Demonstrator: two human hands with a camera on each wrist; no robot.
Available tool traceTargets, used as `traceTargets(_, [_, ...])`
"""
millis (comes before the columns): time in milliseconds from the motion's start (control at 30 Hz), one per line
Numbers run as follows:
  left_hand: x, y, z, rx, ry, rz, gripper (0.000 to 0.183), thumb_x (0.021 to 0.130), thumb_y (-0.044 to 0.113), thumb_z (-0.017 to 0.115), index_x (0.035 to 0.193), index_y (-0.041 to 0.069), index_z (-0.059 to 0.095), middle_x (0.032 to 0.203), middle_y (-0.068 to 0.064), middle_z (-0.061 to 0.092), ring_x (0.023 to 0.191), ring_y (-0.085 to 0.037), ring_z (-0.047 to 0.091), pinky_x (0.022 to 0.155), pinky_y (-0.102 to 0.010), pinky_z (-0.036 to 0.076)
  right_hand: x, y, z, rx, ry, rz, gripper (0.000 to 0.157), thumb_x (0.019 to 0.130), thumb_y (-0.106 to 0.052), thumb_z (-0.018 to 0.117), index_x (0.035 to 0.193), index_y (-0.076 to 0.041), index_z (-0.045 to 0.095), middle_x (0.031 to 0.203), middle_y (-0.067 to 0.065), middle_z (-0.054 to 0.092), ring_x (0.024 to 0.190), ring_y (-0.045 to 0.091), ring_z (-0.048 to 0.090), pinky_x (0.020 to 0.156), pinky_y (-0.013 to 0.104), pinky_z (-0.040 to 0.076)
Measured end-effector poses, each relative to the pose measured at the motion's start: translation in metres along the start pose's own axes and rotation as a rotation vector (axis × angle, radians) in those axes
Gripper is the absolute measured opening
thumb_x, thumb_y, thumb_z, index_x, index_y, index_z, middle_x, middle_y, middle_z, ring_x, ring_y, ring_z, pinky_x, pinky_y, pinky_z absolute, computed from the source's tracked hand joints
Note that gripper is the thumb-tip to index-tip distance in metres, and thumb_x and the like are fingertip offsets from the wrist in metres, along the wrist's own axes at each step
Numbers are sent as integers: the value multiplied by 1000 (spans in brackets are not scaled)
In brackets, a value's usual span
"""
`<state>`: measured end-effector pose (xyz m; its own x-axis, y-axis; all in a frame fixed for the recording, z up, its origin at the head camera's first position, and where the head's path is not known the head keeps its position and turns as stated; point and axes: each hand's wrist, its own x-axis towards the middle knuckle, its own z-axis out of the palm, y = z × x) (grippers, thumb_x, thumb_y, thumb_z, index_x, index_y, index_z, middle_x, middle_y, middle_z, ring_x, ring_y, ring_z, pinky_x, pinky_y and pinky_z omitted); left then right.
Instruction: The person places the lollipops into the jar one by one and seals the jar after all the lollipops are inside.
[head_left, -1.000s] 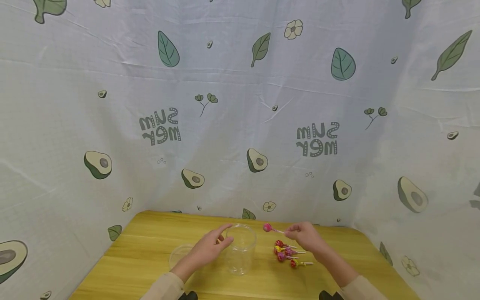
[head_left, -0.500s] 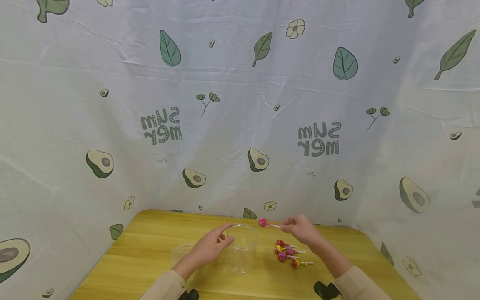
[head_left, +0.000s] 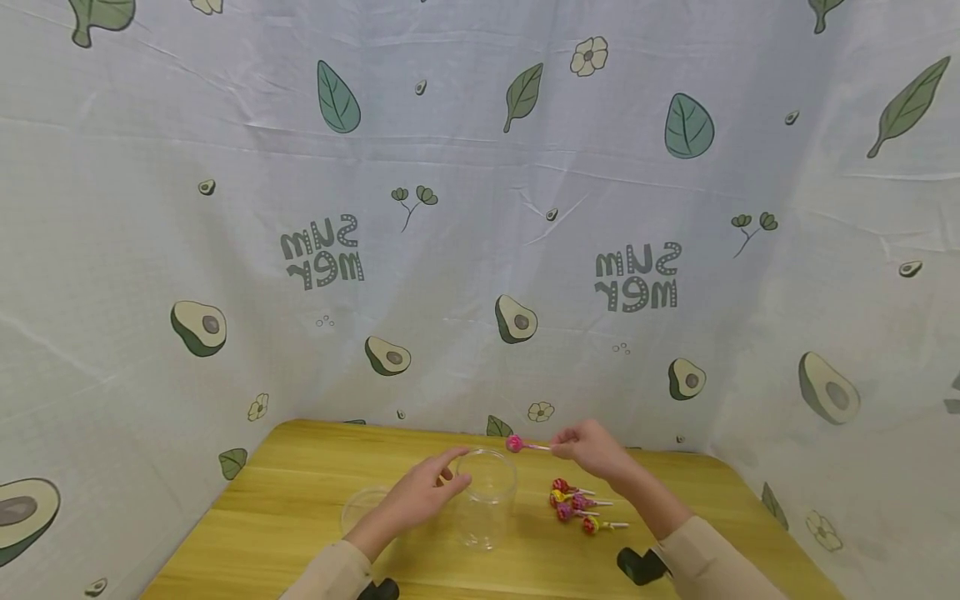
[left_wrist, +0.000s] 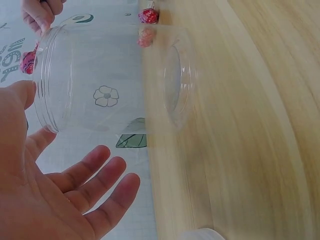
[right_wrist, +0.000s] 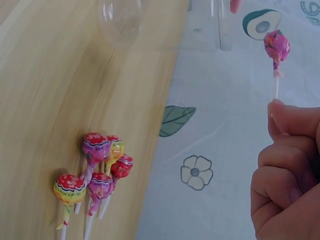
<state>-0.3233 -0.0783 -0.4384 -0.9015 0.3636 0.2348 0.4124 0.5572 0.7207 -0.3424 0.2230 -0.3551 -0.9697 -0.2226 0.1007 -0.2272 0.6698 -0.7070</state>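
Observation:
A clear plastic jar [head_left: 483, 517] stands upright and uncapped on the wooden table. My left hand [head_left: 423, 496] is at its left side, thumb and index fingertips right at the rim, the other fingers [left_wrist: 117, 200] spread loosely below. Between thumb and index finger my right hand [head_left: 594, 454] pinches the white stick of a pink-wrapped lollipop [right_wrist: 277, 47]. The candy end points left, just above and to the right of the jar's mouth. Several more wrapped lollipops [head_left: 564, 511], in red, yellow and purple, lie grouped on the table right of the jar.
A clear round lid [head_left: 360, 508] lies left of the jar, partly behind the left forearm. The wooden table [head_left: 285, 475] ends at a white curtain [head_left: 450, 358] printed with avocados and leaves. Black wrist mounts [head_left: 641, 567] show at the sleeves.
My right hand has moved left and slightly up with the lollipop, from above the pile toward the jar's mouth. The left hand and jar have stayed in place.

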Motion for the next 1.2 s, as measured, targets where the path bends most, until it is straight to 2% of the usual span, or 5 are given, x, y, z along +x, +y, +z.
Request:
traceTargets(400, [-3,3,0,-3,-3,-2,59,101,56,52,149,22,48,110,-5,61,90,-17,57,73,-39,47,7,-10,4,-8,-51,-11,10,95,-11,67,94,-3,73,92,5,70,89,20,61,82,42,51])
traceTargets(700, [-4,3,0,-12,-1,-7,59,101,56,51,150,22,48,110,-5,61,90,-17,57,73,-39,47,19,-16,8,-42,-97,-64,8,94,-7,68,90,-3,73,92,7,70,89,20,61,85,47,52])
traceTargets(1033, [-4,3,3,-9,4,0,60,101,56,51,150,20,47,107,-4,62,89,-16,57,72,-38,48,28,-27,13,-104,-146,-102,6,91,-3,69,86,-1,72,87,11,70,77,18,55,75,35,49])
traceTargets(1200, [-3,2,4,-8,5,2,61,101,57,50,150,21,47,106,-3,62,88,-15,58,71,-37,48,31,-32,15,-146,-151,-101,7,91,-3,71,84,-4,73,82,6,69,74,18,55,72,34,50])
